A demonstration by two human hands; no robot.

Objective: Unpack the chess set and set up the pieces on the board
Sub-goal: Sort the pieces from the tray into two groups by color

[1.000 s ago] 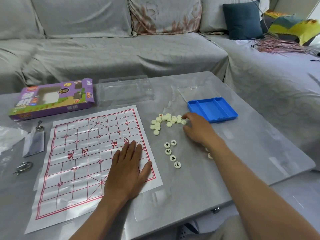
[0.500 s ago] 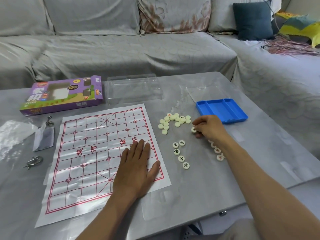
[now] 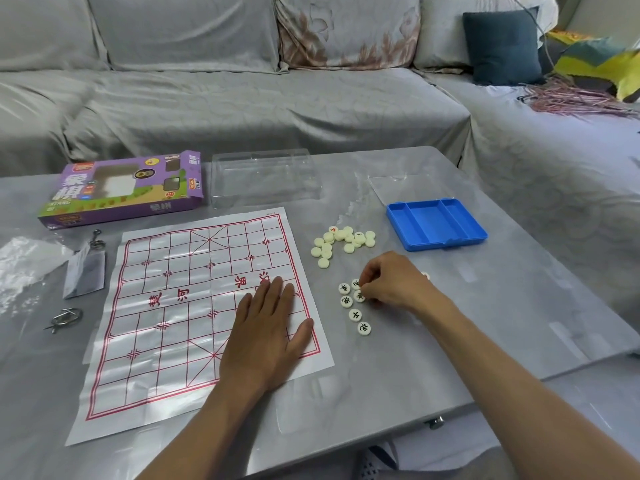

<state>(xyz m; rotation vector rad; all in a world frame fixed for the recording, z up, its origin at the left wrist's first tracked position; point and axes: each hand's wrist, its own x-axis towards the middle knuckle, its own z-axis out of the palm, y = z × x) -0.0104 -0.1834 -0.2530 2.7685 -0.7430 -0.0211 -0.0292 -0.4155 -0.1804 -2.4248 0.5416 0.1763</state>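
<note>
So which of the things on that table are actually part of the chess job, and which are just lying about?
Part of the job:
- paper board, held flat under the left hand
- heap of pale pieces
- row of face-up pieces, where the right hand pinches one
- blue tray
- purple box
- clear lid

Just lying about:
- metal ring puzzle
- small packet with a clip
- crumpled plastic bag

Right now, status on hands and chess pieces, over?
Left hand flat on the white paper board. Right hand pinching a round cream chess piece. Board bare; nothing blocking.

The right hand (image 3: pixel 393 284) hides its fingertips and most of a pale piece (image 3: pixel 425 276) behind it.
</note>
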